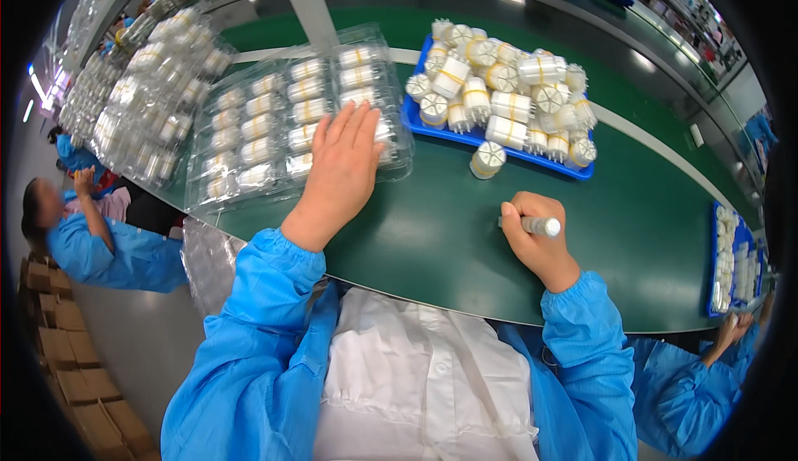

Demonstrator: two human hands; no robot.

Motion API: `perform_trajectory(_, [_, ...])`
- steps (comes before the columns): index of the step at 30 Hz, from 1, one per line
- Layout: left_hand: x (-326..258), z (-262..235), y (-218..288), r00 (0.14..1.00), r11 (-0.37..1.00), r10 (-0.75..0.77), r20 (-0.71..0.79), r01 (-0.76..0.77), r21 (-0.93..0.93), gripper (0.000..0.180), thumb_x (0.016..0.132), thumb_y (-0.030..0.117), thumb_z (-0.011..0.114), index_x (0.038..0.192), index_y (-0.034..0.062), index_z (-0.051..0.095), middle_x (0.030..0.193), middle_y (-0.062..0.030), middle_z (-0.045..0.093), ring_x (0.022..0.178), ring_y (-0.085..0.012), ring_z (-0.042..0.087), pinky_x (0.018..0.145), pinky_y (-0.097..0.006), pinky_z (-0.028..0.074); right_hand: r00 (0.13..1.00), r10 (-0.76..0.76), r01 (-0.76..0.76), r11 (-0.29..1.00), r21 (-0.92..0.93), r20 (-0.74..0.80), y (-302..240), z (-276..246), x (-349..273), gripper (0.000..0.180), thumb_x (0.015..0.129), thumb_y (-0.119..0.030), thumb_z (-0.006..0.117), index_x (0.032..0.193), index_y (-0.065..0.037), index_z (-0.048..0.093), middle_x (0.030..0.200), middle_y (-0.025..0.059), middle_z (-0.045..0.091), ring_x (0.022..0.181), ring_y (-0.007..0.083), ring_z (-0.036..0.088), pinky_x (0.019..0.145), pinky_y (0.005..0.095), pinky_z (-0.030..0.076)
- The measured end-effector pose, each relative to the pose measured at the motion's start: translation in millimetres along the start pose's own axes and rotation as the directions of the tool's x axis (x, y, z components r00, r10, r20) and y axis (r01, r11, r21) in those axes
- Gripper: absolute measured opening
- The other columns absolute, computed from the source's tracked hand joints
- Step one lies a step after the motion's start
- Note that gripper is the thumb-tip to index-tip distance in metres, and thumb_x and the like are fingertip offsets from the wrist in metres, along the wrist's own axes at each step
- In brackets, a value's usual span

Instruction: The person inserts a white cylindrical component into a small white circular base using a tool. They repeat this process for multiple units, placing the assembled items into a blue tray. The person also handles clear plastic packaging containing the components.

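Note:
My left hand (343,166) lies with its fingers stretched out over the right part of a clear plastic blister tray (278,180). Rows of white cylindrical parts (305,90) with yellow bands sit in the tray's pockets; some are hidden under my fingers. My right hand (539,236) is closed around a pale grey marker pen (544,226), held above the green table. A single white cylinder (488,160) stands on the table, just in front of a blue tray (532,162) heaped with the same cylinders.
Stacked clear blister trays (150,99) full of parts rise at the left. At the far right is another blue tray (716,282), near a co-worker's hands (731,328). A person in blue (112,241) sits at the left, above cardboard boxes (83,369). A metal post (306,0) stands behind the blister tray.

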State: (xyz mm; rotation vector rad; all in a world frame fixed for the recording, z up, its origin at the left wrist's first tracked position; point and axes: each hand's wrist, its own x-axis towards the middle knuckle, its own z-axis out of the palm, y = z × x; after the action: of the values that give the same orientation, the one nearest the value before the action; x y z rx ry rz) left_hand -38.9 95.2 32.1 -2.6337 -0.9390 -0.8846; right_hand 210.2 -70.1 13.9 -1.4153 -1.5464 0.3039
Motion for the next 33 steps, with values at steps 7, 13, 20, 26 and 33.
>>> perform_trajectory(7, [31,17,82,0.993,0.889,0.087,-0.085,-0.116,-0.442,0.049,0.08,0.016,0.081,0.121,-0.0002,0.061,0.115,-0.017,0.065,0.107,-0.0357,0.062,0.091,-0.043,0.052,0.984,0.176,-0.173,0.978,0.119,-0.018,11,-3,1,0.032,0.09,-0.006,0.067,0.064,-0.003,0.048,0.057,0.0054,0.044,0.05,0.0144,0.038,0.047,0.0351,0.03])
perform_trajectory(13, [35,62,95,0.998,0.829,0.045,0.041,-0.015,-0.558,0.052,0.076,0.014,0.084,0.12,0.0013,0.061,0.114,-0.0162,0.065,0.104,-0.035,0.063,0.09,-0.041,0.053,0.967,0.236,-0.212,0.955,0.206,-0.098,8,-15,2,0.033,0.094,-0.009,0.066,0.066,-0.002,0.05,0.059,0.0,0.045,0.058,0.0077,0.037,0.049,0.032,0.031])
perform_trajectory(20, [12,40,110,0.982,0.662,0.158,0.102,-0.028,-0.749,0.054,0.071,0.012,0.087,0.119,0.0035,0.064,0.108,-0.0129,0.065,0.096,-0.0312,0.064,0.08,-0.039,0.053,0.932,0.278,-0.162,0.894,0.418,-0.232,2,-29,9,0.029,0.096,-0.008,0.063,0.068,-0.005,0.058,0.065,-0.0002,0.06,0.06,0.0062,0.053,0.053,0.0266,0.043])
perform_trajectory(26, [12,41,116,0.975,0.624,0.185,0.125,-0.018,-0.781,0.053,0.072,0.018,0.089,0.117,0.0025,0.065,0.107,-0.0123,0.063,0.094,-0.0306,0.063,0.078,-0.039,0.054,0.927,0.332,-0.175,0.796,0.579,-0.177,-11,-32,7,0.03,0.099,-0.009,0.06,0.07,-0.004,0.057,0.067,0.0017,0.06,0.059,0.0068,0.055,0.053,0.0253,0.046])
perform_trajectory(33, [10,40,116,0.979,0.637,0.172,0.107,-0.028,-0.771,0.051,0.072,0.018,0.088,0.115,0.0016,0.065,0.108,-0.0126,0.063,0.094,-0.0307,0.063,0.079,-0.039,0.054,0.951,0.277,-0.19,0.873,0.449,-0.136,-11,-27,6,0.029,0.099,-0.009,0.061,0.071,-0.003,0.056,0.066,0.0016,0.059,0.058,0.0069,0.054,0.052,0.0249,0.045])
